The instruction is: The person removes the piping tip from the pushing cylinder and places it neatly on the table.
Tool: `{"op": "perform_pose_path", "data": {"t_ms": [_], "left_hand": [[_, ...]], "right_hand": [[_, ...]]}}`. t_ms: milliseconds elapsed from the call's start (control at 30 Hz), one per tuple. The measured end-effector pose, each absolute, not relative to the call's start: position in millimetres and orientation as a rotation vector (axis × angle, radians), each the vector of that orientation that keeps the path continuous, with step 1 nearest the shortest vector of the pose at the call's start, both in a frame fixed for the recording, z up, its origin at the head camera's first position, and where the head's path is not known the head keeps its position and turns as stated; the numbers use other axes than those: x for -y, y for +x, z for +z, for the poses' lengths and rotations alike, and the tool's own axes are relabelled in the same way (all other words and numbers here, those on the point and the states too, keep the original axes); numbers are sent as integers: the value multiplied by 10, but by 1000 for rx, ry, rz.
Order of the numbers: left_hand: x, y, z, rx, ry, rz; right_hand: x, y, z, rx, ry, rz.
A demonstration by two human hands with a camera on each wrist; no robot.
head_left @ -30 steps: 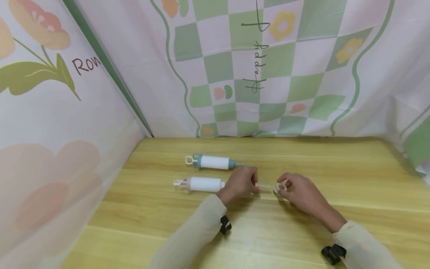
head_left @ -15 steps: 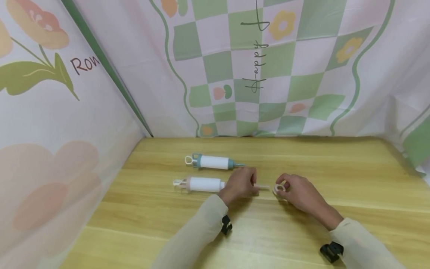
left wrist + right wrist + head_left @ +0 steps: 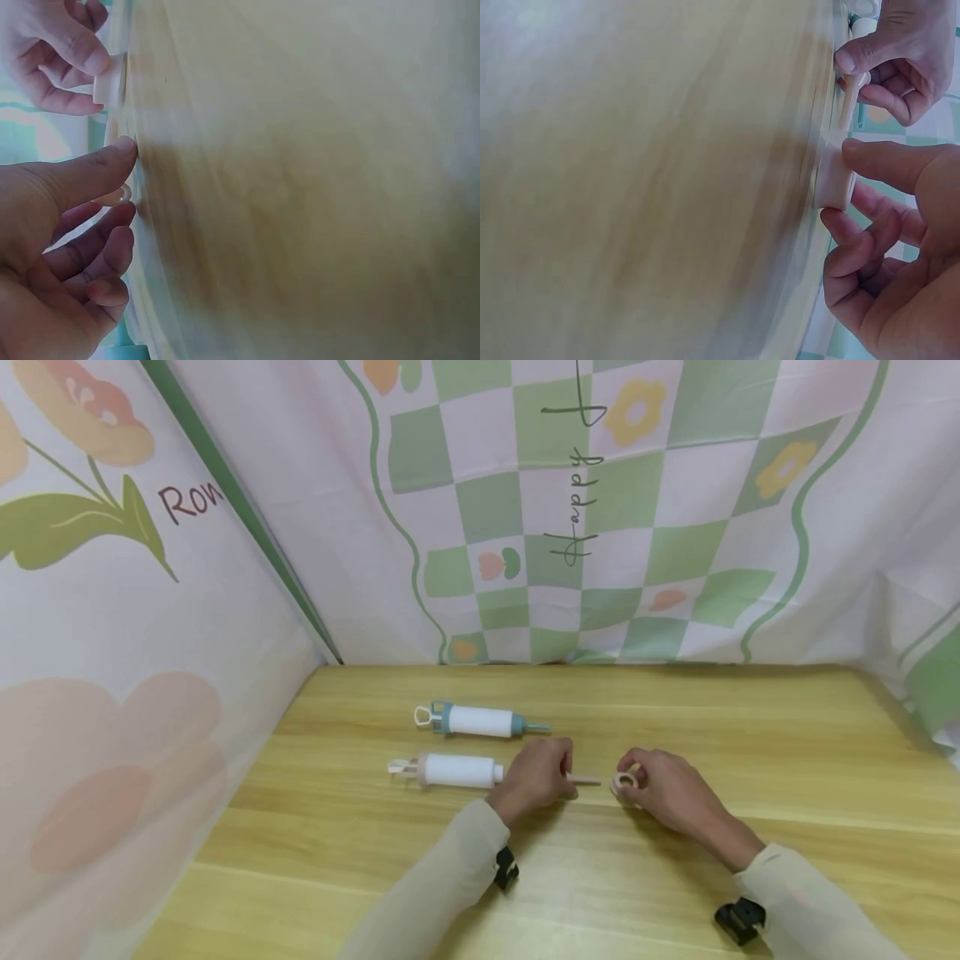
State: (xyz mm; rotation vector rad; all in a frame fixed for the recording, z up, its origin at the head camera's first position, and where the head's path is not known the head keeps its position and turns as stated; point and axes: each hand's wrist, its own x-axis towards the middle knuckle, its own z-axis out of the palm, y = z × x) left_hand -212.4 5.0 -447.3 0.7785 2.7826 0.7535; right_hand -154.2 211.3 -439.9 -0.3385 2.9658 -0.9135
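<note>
My left hand pinches a slim beige nozzle between thumb and fingers, its thin end pointing right. Facing it, my right hand holds a beige ring-shaped cap by its edge, resting at the tabletop. A small gap separates nozzle tip and cap in the head view. In the right wrist view the nozzle reaches toward the cap. Left of my left hand lies a white syringe-like barrel with a pinkish collar and white handle; its bare white right end shows beside my wrist.
Behind it lies a similar white barrel with blue-green collar and a blue-green nozzle. The wooden table meets a patterned cloth at the back and another cloth at the left.
My left hand has dipped slightly, and the nozzle's tip has shifted a little down and left. The right hand and cap have hardly moved.
</note>
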Motion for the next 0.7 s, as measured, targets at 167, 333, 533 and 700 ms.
{"op": "perform_pose_path", "data": {"t_ms": [167, 333, 533, 700], "left_hand": [[-22, -2129, -4492, -2786, 795, 762], [-13, -2129, -4505, -2802, 793, 724], [-36, -2119, -4505, -2802, 809, 721], [-27, -2119, -4504, -2792, 788, 723]], "right_hand": [[-2095, -1551, -4405, -2971, -339, -910], [-2083, -1547, -4420, -2946, -340, -934], [-2103, -1562, -4413, -2935, -336, -926], [-2112, -1553, -4394, -2911, -297, -921]]}}
